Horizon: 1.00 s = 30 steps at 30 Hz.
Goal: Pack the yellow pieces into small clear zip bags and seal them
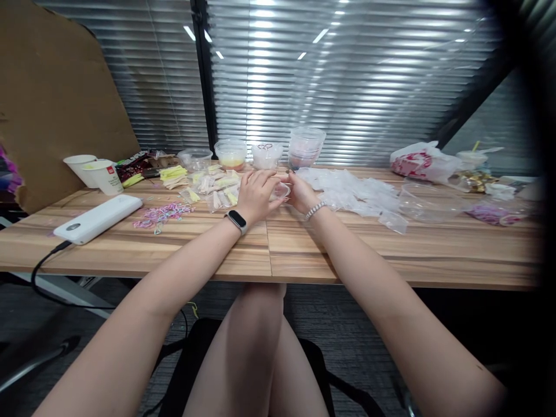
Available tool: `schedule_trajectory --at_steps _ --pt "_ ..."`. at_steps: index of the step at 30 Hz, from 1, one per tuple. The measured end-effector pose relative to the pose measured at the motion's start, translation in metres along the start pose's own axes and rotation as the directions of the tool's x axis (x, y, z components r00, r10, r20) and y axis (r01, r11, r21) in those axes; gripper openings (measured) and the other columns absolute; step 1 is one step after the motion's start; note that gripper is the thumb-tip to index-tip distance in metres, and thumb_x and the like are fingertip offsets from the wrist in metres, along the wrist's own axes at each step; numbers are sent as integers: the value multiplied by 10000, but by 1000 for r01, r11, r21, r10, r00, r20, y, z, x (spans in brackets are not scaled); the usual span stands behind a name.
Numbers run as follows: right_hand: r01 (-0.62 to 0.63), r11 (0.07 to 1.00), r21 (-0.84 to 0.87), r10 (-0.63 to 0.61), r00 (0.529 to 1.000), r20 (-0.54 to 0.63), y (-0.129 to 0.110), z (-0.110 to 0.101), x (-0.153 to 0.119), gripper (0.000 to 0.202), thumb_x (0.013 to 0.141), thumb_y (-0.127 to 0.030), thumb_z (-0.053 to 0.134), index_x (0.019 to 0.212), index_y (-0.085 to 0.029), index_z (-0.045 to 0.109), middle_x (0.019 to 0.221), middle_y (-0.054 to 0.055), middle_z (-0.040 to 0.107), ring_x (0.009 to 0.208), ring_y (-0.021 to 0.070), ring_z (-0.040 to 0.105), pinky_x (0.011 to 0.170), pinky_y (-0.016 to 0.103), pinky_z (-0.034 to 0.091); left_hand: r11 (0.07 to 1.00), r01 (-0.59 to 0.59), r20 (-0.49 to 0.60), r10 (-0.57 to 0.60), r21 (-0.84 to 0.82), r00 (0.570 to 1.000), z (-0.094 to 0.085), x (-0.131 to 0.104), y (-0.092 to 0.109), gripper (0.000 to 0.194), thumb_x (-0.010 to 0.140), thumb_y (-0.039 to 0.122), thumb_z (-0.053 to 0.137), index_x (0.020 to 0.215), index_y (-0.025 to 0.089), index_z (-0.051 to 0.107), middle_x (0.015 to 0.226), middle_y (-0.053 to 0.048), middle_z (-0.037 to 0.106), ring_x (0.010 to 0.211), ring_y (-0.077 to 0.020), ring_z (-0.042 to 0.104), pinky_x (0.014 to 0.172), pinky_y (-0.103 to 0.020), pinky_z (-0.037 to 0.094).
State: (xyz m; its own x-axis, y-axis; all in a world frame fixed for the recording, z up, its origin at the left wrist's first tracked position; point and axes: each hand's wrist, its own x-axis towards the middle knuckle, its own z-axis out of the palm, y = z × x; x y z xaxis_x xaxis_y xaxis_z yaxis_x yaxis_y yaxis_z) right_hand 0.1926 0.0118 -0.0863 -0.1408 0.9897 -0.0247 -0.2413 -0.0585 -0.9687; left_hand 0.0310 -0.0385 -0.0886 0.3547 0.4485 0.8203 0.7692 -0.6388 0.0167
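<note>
- Far left: paper cups [109, 178] standing on the table [226, 249]; white power bank [99, 220] in front, cable plugged in.
- Next: loose pink and purple bits [163, 214] heaped, apparently not bagged; yellow strips [174, 174] stacked behind.
- Left of centre: small packets [219, 186] with pale or yellow contents, overlapping; look done.
- Centre: left hand [257, 196] wearing dark-faced band, fingers curved, thumb apart; grip on clear bag, can't tell.
- Clear bag [281, 190]: between the hands, above table; contents unclear, looks unfinished.
- Right hand [303, 193], beaded bracelet: fingertips seem to pinch the bag's edge.
- Right: flat bags [356, 192] in a big spread, seemingly unfilled, so plenty left.
</note>
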Motion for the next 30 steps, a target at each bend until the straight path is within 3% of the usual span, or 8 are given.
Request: schedule_trajectory --at_steps 14,30 --pt "-17 1000 11 17 999 30 -2 3 -5 314 1010 -458 396 989 -197 568 814 72 677 729 182 629 672 311 506 1000 19 -17 -19 20 1000 6 -2 -13 342 862 391 649 1153 211 624 1315 -91 604 1224 -267 528 1118 -470 275" --pt "-29 999 -35 29 1000 -11 -7 8 -11 324 1013 -458 398 920 -202 573 796 53 657 745 184 617 656 304 481 1000 -13 81 13 7 997 6 -3 -15 401 825 352 671 1211 249 636 1343 -102 578 1235 -290 511 1071 -472 319"
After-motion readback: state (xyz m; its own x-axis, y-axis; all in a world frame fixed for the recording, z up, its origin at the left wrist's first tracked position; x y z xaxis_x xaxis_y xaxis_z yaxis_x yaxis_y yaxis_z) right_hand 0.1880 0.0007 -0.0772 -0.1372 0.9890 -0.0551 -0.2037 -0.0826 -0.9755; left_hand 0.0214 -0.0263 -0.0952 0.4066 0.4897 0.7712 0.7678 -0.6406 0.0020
